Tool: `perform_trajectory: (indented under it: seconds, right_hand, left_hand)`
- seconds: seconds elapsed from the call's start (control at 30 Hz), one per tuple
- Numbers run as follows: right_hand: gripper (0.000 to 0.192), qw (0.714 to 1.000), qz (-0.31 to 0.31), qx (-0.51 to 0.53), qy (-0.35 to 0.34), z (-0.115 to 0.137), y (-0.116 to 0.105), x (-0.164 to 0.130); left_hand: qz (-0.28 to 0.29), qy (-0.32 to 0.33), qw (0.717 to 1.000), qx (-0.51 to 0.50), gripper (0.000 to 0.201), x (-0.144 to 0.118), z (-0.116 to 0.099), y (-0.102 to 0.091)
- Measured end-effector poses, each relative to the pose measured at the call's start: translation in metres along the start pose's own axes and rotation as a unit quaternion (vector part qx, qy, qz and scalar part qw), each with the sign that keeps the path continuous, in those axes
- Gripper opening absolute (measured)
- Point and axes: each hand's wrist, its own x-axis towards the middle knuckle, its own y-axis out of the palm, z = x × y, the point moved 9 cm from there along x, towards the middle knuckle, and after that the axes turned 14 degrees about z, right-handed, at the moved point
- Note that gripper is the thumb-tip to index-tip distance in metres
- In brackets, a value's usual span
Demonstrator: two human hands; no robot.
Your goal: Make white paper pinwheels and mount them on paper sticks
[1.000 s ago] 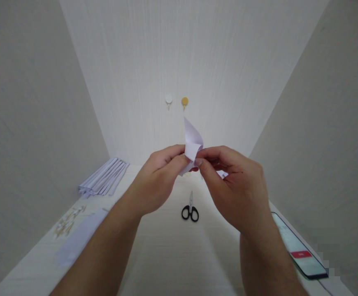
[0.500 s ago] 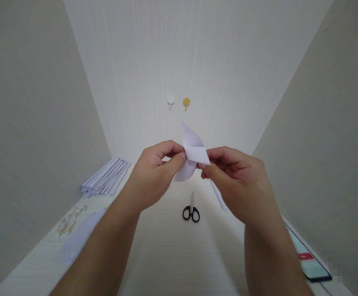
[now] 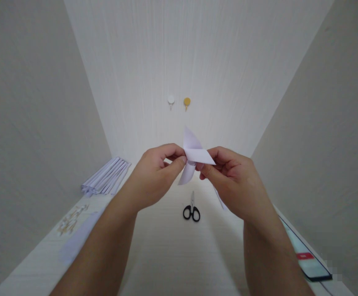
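A white paper pinwheel (image 3: 197, 155) with curled blades is held up between both hands, above the table. My left hand (image 3: 159, 174) pinches it near its centre with thumb and forefinger. From the other side, my right hand (image 3: 233, 176) grips it under the blade that points right; its fingertips are partly hidden by the paper. Below the hands lie scissors (image 3: 191, 211) with black handles, blades pointing away from me.
Rolled white paper sticks (image 3: 106, 176) lie in a row at the back left. Nearer are small gold-and-white pieces (image 3: 70, 220) and flat paper (image 3: 80, 236). A phone-like device (image 3: 305, 250) lies at the right. Two hooks, one white (image 3: 170, 100), one yellow (image 3: 187, 102), hang on the back wall.
The pinwheel has turned slightly in my fingers: its right blade reaches farther right and its lower blade looks narrower. Both hands keep their hold.
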Motion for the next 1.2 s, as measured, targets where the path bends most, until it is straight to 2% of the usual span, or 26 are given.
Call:
perform_trajectory:
  seconds: [0.17,0.3,0.4,0.5,0.77,1.03,1.13,1.2]
  right_hand:
    - [0.007,0.999,0.004,-0.054,-0.003,0.004,-0.002,0.000]
    - [0.009,0.997,-0.007,-0.074,-0.004,0.006,-0.003,0.000]
    - [0.008,1.000,-0.016,-0.014,-0.013,0.004,-0.003,0.000]
    - [0.016,0.998,-0.014,0.051,-0.026,0.002,-0.002,0.000]
    - [0.024,0.994,-0.004,0.109,-0.013,-0.006,0.000,0.001]
    - [0.036,0.984,0.042,0.169,0.031,-0.016,0.007,0.005]
    - [0.037,0.978,0.083,0.188,0.034,-0.014,0.012,0.001]
    - [0.035,0.973,0.124,0.190,0.032,-0.013,0.015,-0.002]
  left_hand:
    - [-0.004,0.006,0.999,0.051,0.019,0.000,-0.003,-0.002]
    - [0.000,0.030,0.998,0.051,0.019,0.001,-0.007,0.000]
    - [0.000,0.045,0.998,0.033,0.018,0.000,-0.008,0.001]
    - [0.008,0.051,0.999,0.014,0.018,0.000,-0.008,0.002]
    - [0.024,0.058,0.997,0.034,0.018,0.002,-0.008,0.002]
    - [0.079,0.059,0.993,0.061,0.019,0.002,-0.012,0.011]
    - [0.093,0.057,0.994,0.016,0.019,-0.004,-0.004,0.011]
    - [0.106,0.048,0.991,-0.061,0.015,-0.011,0.010,0.012]
